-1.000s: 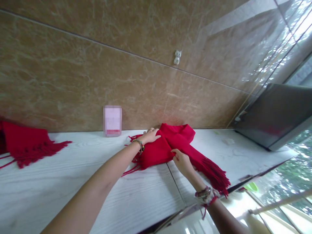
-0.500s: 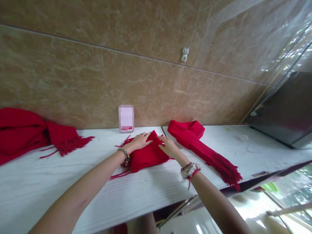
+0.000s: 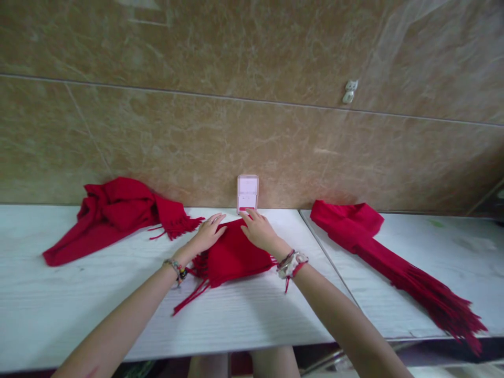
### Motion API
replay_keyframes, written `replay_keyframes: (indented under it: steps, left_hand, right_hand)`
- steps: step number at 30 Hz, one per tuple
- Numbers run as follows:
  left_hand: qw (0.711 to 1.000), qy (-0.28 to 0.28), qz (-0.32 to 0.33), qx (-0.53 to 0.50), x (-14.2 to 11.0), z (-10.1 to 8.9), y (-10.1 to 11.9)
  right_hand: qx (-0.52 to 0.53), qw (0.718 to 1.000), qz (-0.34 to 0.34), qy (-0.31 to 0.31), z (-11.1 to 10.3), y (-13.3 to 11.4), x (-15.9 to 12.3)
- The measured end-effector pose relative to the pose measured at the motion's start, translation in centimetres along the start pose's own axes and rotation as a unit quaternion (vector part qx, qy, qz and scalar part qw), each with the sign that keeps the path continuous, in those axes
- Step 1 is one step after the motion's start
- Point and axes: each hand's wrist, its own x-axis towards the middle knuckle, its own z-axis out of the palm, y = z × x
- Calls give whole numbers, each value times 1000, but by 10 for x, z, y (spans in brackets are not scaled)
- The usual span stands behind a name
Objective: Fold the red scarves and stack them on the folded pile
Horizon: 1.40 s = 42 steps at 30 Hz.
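Near the middle of the white tabletop [image 3: 275, 310], towards its back edge, a folded red scarf [image 3: 238, 260] in a flat packet, with fringe out at both sides and longer strands towards the front edge. At its back left corner, the left hand [image 3: 208, 233] with fingers extended and slightly spread, pinching nothing. Over its back right part, the right hand [image 3: 260, 231] with fingers also extended and a little apart, close to the phone [image 3: 248, 194]. Impossible to tell light contact from firm pressing, or fingertips touching the phone from fingertips just in front.

At the back edge, upright against the brown marbled wall [image 3: 189, 142], the phone with a partly pixelated screen. Towards the back left corner, a crumpled red scarf [image 3: 118, 210] with fringe pointing to the left hand. Right of the tabletop seam [image 3: 331, 262], a loosely bent red scarf [image 3: 350, 226], with its bend near the back edge and its fringe over the front edge towards the right. On the wall above, a small white cat figure [image 3: 349, 92].
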Motion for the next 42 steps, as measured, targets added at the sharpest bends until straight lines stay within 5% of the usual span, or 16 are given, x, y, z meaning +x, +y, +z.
replay_keyframes:
  steps: [3,7,10,14,18,23,28,36,42]
  left_hand:
    - [999,-33,-18,-12,-3,6,-5]
    - [993,-106,-49,0,-9,9,-8]
    - [993,-99,-71,10,-12,5,-6]
    - [998,-21,-56,29,-19,-6,6]
    - [1000,11,5,22,-26,-14,30]
    - [993,-100,54,13,-31,-10,48]
    - [987,-150,49,17,-32,-10,40]
    - [980,-194,49,14,-37,-22,29]
    - [969,-223,109,-19,-41,-39,47]
  right_hand:
    - [-15,998,-33,-60,15,7,8]
    - [33,994,38,-101,37,31,7]
    - [79,991,78,-72,47,47,6]
    - [154,985,75,25,52,59,-1]
    - [247,967,28,50,45,58,-21]
    - [261,956,-98,-88,23,46,-43]
    - [190,960,-98,-181,9,48,-45]
    - [189,964,-78,-168,-2,59,-48]
    - [181,961,-158,-136,-13,44,-49]
